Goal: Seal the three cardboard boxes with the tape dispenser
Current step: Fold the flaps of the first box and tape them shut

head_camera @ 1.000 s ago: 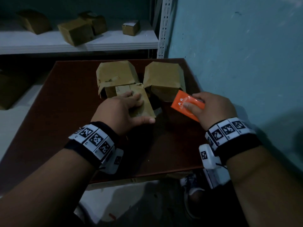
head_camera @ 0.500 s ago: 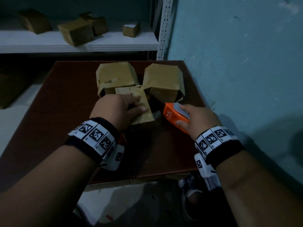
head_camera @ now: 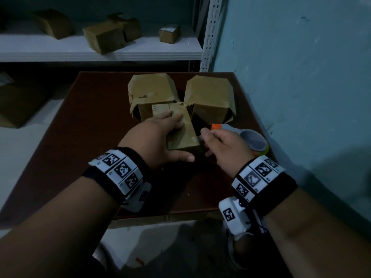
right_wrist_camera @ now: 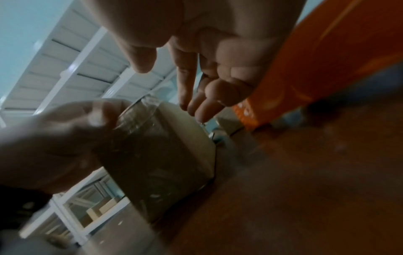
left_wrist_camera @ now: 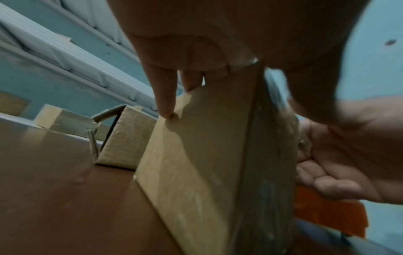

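Note:
Three brown cardboard boxes stand on the dark red table (head_camera: 90,137). The back left box (head_camera: 152,89) and the back right box (head_camera: 208,93) have loose flaps. My left hand (head_camera: 158,141) holds the near box (head_camera: 181,133), fingers over its top and thumb on its near face. Clear tape shows on that box's near side (right_wrist_camera: 152,163). The orange and grey tape dispenser (head_camera: 251,137) lies on the table just right of my right hand (head_camera: 222,147). That hand's fingers (right_wrist_camera: 207,77) hang loose beside the box's taped side and hold nothing.
A white shelf (head_camera: 100,53) behind the table carries several more boxes. A blue wall (head_camera: 301,77) runs close along the table's right edge. Another box (head_camera: 18,105) sits low at the left.
My right hand brought the dispenser left and nearer, to the near box. It has let go, and the dispenser now lies at its right. The left hand stayed on the box.

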Available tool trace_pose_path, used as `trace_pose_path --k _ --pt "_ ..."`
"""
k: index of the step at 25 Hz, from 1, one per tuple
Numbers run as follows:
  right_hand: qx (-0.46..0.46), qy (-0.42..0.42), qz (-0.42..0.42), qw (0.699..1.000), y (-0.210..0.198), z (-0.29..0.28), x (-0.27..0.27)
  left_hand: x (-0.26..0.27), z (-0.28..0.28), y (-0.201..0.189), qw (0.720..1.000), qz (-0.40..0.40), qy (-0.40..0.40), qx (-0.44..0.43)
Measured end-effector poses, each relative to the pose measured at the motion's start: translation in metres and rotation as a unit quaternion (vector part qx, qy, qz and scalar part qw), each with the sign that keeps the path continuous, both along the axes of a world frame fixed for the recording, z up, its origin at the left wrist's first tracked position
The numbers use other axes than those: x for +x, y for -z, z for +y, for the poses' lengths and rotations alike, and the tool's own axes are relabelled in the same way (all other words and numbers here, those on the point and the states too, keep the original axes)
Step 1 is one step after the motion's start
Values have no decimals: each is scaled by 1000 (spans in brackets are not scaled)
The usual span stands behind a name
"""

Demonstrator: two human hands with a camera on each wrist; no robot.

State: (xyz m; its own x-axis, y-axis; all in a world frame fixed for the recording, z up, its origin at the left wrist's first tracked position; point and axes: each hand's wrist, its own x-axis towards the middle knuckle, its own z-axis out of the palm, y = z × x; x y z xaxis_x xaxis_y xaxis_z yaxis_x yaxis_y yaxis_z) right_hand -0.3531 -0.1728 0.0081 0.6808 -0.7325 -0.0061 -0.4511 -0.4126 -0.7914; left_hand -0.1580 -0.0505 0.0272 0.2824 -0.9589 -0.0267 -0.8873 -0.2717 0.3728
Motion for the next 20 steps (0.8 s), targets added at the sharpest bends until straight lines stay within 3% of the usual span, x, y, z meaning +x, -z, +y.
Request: trace_pose_path --k 7,12,17,20 --pt "54 8 -49 997 17 6 10 -4 -1 6 999 8 -11 -31" --pt "74 69 -82 991 38 26 24 -5 -2 9 999 -2 -17 -36" --pt "64 98 -33 993 30 27 27 -7 -1 7 999 -2 -15 -44" --pt "102 125 -139 977 24 22 28 -5 -1 10 999 -4 -16 -44"
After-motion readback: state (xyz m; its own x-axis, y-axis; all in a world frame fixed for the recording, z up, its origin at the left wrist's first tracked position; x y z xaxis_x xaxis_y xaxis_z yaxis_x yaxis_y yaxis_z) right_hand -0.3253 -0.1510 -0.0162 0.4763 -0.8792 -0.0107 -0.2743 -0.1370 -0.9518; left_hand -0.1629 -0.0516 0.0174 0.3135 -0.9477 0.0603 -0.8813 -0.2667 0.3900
